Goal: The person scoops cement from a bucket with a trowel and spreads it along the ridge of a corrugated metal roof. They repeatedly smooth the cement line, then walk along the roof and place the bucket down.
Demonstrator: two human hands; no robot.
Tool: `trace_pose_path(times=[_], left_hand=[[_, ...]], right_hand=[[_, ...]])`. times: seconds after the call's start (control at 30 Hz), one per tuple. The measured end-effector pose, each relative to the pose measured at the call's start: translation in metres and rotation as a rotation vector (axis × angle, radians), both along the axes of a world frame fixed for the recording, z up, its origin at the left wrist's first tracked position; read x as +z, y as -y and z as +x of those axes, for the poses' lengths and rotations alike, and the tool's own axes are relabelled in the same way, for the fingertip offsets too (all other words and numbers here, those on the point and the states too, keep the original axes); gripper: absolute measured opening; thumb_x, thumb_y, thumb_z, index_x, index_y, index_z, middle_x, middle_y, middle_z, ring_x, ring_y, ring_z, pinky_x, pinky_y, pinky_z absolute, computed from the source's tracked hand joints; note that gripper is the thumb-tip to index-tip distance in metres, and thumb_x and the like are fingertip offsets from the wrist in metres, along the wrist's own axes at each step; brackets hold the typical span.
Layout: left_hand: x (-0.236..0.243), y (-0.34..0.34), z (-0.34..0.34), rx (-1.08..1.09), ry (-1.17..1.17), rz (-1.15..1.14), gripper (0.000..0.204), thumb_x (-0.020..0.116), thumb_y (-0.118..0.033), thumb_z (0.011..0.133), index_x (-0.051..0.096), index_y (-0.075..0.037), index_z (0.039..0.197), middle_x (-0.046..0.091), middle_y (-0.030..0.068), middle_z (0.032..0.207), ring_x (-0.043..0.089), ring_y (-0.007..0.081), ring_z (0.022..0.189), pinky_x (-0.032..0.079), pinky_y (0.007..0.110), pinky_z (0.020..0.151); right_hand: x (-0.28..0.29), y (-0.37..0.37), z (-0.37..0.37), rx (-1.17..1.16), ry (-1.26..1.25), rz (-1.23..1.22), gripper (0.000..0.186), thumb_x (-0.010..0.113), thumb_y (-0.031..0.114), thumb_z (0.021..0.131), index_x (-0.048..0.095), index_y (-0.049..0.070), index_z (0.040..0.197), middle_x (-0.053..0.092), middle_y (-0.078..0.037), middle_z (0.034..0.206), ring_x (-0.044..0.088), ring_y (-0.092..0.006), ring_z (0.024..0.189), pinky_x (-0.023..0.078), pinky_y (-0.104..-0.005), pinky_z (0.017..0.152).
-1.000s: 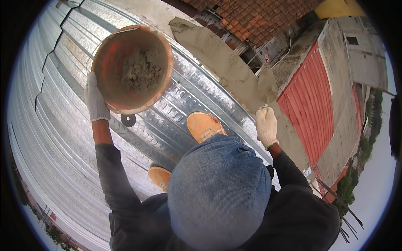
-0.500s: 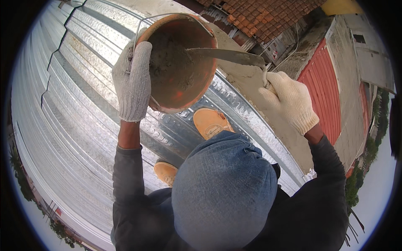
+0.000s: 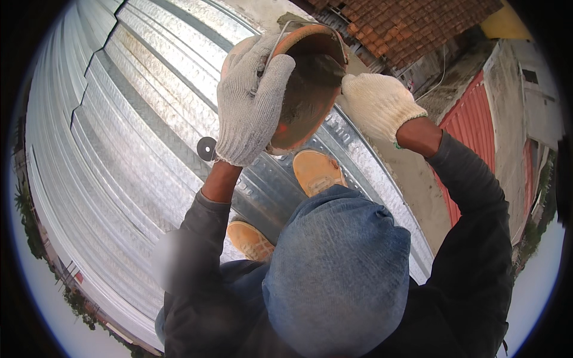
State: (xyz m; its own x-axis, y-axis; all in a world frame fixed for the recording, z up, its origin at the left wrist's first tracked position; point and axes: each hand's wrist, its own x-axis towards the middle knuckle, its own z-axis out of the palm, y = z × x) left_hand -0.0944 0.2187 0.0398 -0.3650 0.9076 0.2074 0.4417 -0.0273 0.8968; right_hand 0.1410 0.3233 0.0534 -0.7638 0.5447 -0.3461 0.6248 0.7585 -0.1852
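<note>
My left hand (image 3: pixel 250 101), in a grey knit glove, grips the side of an orange bucket (image 3: pixel 310 119) that is tilted, with grey mortar smeared inside and a wire handle on top. My right hand (image 3: pixel 376 101), in a cream glove, is closed at the bucket's right rim around the trowel's handle; the trowel's dark blade (image 3: pixel 313 71) is inside the bucket and hard to make out. Below the bucket my two tan shoes (image 3: pixel 316 170) stand on corrugated metal roofing (image 3: pixel 131 137).
A band of grey mortar (image 3: pixel 406 191) runs along the roof's right edge. Beyond it lie a red corrugated panel (image 3: pixel 462 119), weathered walls and a tiled roof (image 3: pixel 406 24) at a lower level. A black disc (image 3: pixel 206 148) lies on the metal at left.
The bucket has moved right, up against my right hand, and tilted further. My right hand rose from the mortar band to the bucket, taking the trowel blade inside it.
</note>
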Motion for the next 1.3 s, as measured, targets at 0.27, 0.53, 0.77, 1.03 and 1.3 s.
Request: trace_pose_path(times=[0.27, 0.53, 0.77, 1.03, 1.3], left_hand=[[0.011, 0.009, -0.042, 0.114, 0.284, -0.066, 0.050, 0.071, -0.041, 0.115, 0.077, 0.002, 0.141, 0.077, 0.0040, 0.114, 0.066, 0.0113, 0.106, 0.055, 0.030, 0.098], [-0.013, 0.021, -0.078, 0.205, 0.475, -0.022, 0.047, 0.067, -0.036, 0.118, 0.070, 0.001, 0.147, 0.076, 0.0111, 0.134, 0.073, 0.0198, 0.119, 0.061, 0.036, 0.104], [-0.067, 0.055, -0.163, 0.386, 0.588, -0.061, 0.046, 0.056, -0.035, 0.122, 0.067, 0.002, 0.148, 0.076, 0.0116, 0.136, 0.074, 0.0198, 0.120, 0.062, 0.036, 0.103], [-0.086, 0.058, -0.238, 0.472, 0.680, -0.050, 0.048, 0.055, -0.035, 0.122, 0.069, 0.004, 0.146, 0.077, 0.0144, 0.135, 0.075, 0.0248, 0.118, 0.063, 0.039, 0.102], [-0.106, 0.064, -0.238, 0.511, 0.610, -0.026, 0.052, 0.063, -0.040, 0.119, 0.070, 0.005, 0.145, 0.077, 0.0144, 0.135, 0.075, 0.0244, 0.116, 0.063, 0.039, 0.100]], right_hand=[[0.020, 0.031, -0.028, 0.090, -0.006, -0.306, 0.040, 0.062, 0.032, 0.111, 0.075, -0.006, 0.110, 0.078, -0.028, 0.098, 0.079, -0.0463, 0.095, 0.062, -0.0564, 0.087], [0.012, 0.047, -0.039, -0.228, -0.339, -0.961, 0.047, 0.059, 0.039, 0.115, 0.073, -0.005, 0.108, 0.073, -0.020, 0.086, 0.073, -0.0310, 0.072, 0.060, -0.0449, 0.071], [0.021, 0.062, 0.000, -0.594, -0.458, -1.156, 0.045, 0.067, 0.043, 0.113, 0.073, -0.002, 0.112, 0.069, -0.008, 0.083, 0.060, -0.0132, 0.064, 0.055, -0.0343, 0.063], [0.010, 0.051, 0.019, -0.599, -0.436, -0.266, 0.036, 0.063, 0.030, 0.111, 0.064, 0.001, 0.131, 0.075, -0.027, 0.105, 0.079, -0.0419, 0.100, 0.060, -0.0542, 0.085], [-0.064, 0.023, -0.009, -0.613, -0.375, -0.060, 0.032, 0.062, 0.029, 0.111, 0.061, 0.001, 0.126, 0.074, -0.030, 0.111, 0.075, -0.0507, 0.106, 0.059, -0.0586, 0.092]])
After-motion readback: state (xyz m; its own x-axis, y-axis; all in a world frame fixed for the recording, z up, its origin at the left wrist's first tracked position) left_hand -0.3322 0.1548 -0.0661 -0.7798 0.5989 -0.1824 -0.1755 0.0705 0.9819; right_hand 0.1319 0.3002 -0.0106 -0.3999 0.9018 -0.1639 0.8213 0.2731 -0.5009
